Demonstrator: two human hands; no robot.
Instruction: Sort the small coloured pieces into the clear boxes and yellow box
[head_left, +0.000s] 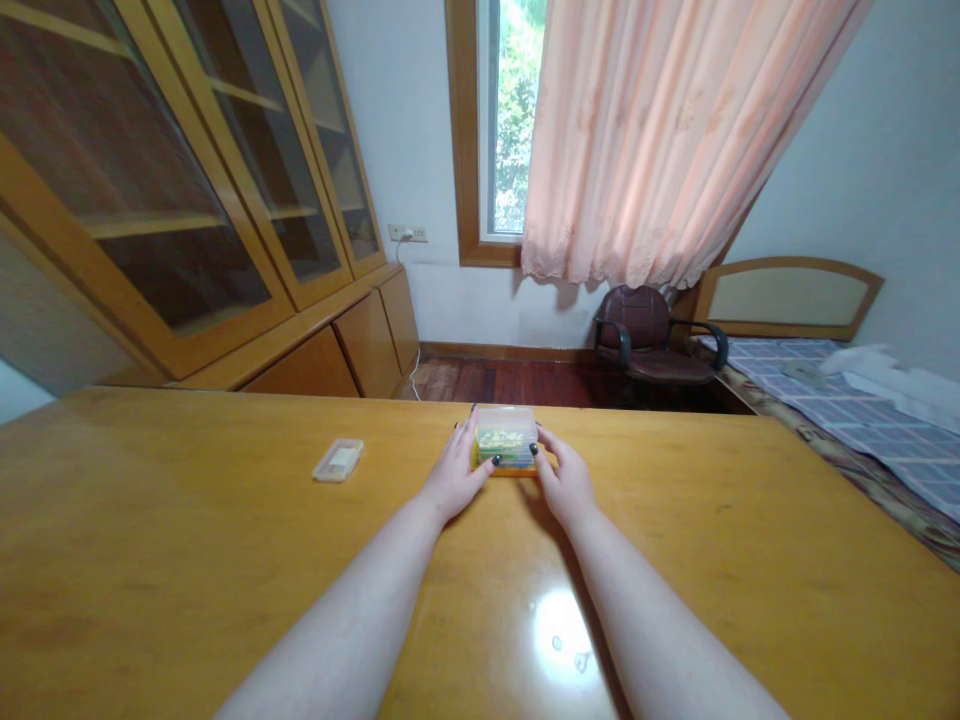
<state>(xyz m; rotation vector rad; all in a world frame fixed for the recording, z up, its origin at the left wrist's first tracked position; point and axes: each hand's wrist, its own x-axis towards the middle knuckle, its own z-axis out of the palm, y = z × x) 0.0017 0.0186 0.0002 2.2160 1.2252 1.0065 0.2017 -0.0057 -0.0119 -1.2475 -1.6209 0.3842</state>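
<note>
A small clear plastic box [507, 424] with a yellow-orange base stands near the far edge of the wooden table [247, 580]. Green, yellow and blue pieces show through its wall, too small to name. My left hand [459, 472] grips the box from its left side, thumb across the near face. On the opposite side my right hand [564, 476] holds it too, with the thumb at the near right corner. The outer fingers of both hands are partly hidden behind the box. Apart from the hands, a flat clear plastic case [339, 460] with a pale label lies to the left.
Glass-fronted cabinets [247, 130] line the left wall. Beyond the table are a brown armchair [652, 340], a pink curtain [660, 130] and a window [517, 130]. A bed [885, 420] stands at the right. Light reflects off the near tabletop.
</note>
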